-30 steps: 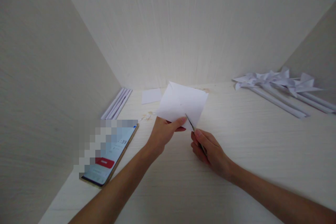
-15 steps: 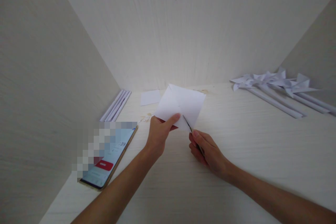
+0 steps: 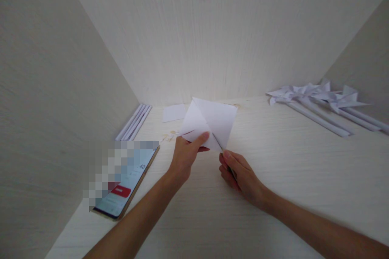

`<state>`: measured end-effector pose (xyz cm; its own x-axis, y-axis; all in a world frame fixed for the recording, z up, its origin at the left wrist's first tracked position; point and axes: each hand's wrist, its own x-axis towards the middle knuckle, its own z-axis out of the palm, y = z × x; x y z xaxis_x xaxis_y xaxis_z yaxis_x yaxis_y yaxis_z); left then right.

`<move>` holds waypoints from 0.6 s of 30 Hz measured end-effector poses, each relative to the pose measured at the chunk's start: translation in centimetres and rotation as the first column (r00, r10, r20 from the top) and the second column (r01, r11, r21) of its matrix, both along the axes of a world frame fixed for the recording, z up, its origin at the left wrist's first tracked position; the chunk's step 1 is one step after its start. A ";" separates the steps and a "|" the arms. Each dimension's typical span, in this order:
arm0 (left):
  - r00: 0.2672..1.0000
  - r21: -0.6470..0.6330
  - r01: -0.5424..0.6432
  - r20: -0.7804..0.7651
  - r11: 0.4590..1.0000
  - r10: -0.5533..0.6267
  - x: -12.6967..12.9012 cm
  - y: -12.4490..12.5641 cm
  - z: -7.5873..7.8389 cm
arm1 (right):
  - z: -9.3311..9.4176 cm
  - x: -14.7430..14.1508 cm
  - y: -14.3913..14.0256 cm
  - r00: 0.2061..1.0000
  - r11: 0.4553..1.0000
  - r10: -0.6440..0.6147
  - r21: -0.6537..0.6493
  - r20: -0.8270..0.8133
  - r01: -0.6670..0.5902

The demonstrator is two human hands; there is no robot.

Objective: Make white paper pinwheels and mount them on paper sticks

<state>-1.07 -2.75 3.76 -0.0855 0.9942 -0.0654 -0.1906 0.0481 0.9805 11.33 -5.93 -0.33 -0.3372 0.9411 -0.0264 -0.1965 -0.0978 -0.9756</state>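
On the pale wooden desk [image 3: 273,178], the left hand [image 3: 185,156] pinches the light, floppy paper square [image 3: 212,121] at its six o'clock corner, where it is best held, while the right hand [image 3: 240,174] grips scissors [image 3: 219,145].

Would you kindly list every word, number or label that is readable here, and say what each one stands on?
":40" on the phone screen, the digits before it hidden by the pixelated patch.
Red button on that screen: its label is too small to read.
The square paper in the left hand, the small paper sheet and the paper pinwheels carry no text.
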 end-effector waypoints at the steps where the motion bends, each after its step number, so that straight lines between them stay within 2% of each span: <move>1: 1.000 0.002 0.006 -0.011 1.000 -0.006 0.0 0.0 0.0 | 0.0 0.0 0.0 1.000 1.000 0.000 0.002 -0.003 0.000; 7: 0.998 0.002 0.041 -0.038 0.999 -0.041 -0.1 0.0 -0.2 | 0.0 0.0 0.1 1.000 1.000 0.001 0.005 -0.027 0.000; 18: 0.998 -0.005 0.028 -0.047 1.000 -0.028 0.0 -0.1 -0.1 | -0.1 -0.1 -0.1 0.999 1.000 -0.005 -0.022 -0.052 0.004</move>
